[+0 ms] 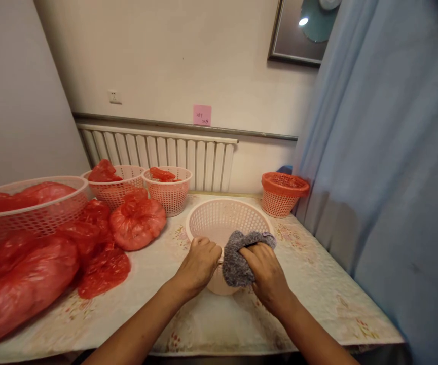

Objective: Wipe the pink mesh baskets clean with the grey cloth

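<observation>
A pale pink perforated basket stands on the table in front of me. My left hand is closed over its near rim, fingers curled around the edge. My right hand is closed on a grey fuzzy cloth, which drapes over the basket's near rim and down its outer wall.
Several red plastic bags lie heaped at the left. Other pink baskets stand behind them, and a big one sits at far left. A red-rimmed basket is at the back right. A blue curtain hangs along the right side.
</observation>
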`<state>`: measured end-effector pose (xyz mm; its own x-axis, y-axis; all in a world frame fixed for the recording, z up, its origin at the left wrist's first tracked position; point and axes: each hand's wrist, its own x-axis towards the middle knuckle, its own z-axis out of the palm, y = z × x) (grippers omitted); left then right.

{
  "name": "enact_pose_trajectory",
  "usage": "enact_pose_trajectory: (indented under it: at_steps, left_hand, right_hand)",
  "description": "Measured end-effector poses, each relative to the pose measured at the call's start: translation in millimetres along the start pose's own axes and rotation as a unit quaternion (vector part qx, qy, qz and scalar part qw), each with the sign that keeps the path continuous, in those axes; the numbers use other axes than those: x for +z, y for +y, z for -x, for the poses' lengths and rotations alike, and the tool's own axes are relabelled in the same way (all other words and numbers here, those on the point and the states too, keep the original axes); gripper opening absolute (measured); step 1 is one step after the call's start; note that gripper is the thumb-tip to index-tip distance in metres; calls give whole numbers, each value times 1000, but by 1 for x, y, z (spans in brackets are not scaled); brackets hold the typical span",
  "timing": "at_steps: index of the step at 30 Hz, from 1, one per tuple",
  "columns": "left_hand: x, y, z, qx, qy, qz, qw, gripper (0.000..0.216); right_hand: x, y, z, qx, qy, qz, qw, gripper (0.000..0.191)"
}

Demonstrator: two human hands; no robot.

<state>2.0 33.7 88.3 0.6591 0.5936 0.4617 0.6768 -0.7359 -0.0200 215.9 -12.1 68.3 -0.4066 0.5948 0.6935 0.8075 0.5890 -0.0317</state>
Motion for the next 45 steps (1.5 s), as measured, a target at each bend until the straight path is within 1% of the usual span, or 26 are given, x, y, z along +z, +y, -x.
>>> enact_pose_trajectory:
  at_steps: [2,5,8,10,13,18,21,24,27,29,31,33,35,37,38,42,44,45]
  left_hand:
    - [2,-3,-3,6,2,-4,1000,14]
    - [3,-7,-5,19,1,-2,1000,15]
    - [2,-15,-4,26,1,2,1000,15]
    - [0,-20,-3,25,1,4,1000,16]
    - [-4,-21,1,15,5,1,1000,17]
    - [-2,0,3,10,12,4,1000,14]
    - [2,5,1,-5,19,12,1000,10]
    - [4,-1,0,-8,18,19,1000,12]
    - [1,-9,2,-5,18,26,999,13]
    - [-1,-13,4,-3,20,31,999,15]
    - [-3,-13,5,-1,21,37,999,17]
    - [-4,-13,7,2,23,42,999,18]
    - [-5,-12,8,2,25,47,999,19]
    - [-7,-11,10,1,27,50,998,19]
    - [-9,-11,11,1,27,51,998,19]
    - [-16,-12,17,0,27,55,998,19]
    - [-19,-12,20,-3,26,57,998,19]
    - [-20,-11,22,-5,26,59,998,18]
  right_hand:
    - [-3,26,6,-9,9,-12,1000,49]
    - [-5,58,13,2,41,-33,999,44]
    - [-3,71,15,29,69,-62,995,38]
    - [0,66,13,44,79,-66,994,36]
    - [5,48,9,70,92,-46,992,35]
    - [8,6,6,94,89,5,992,36]
    - [8,-9,4,80,81,20,993,40]
    - [5,-3,3,36,61,5,997,44]
    - [0,23,7,2,43,-18,999,47]
    - [-2,45,13,5,66,-27,997,45]
    - [-5,63,21,51,113,-39,991,39]
    - [-8,73,29,146,166,-49,974,35]
    - [-12,79,36,259,216,-40,941,40]
    - [-16,82,43,339,250,-20,907,47]
    - [-19,84,45,361,260,-11,895,49]
    - [-29,95,54,414,293,32,861,57]
    - [-32,99,58,440,306,64,842,58]
    - [-32,100,61,448,304,75,838,57]
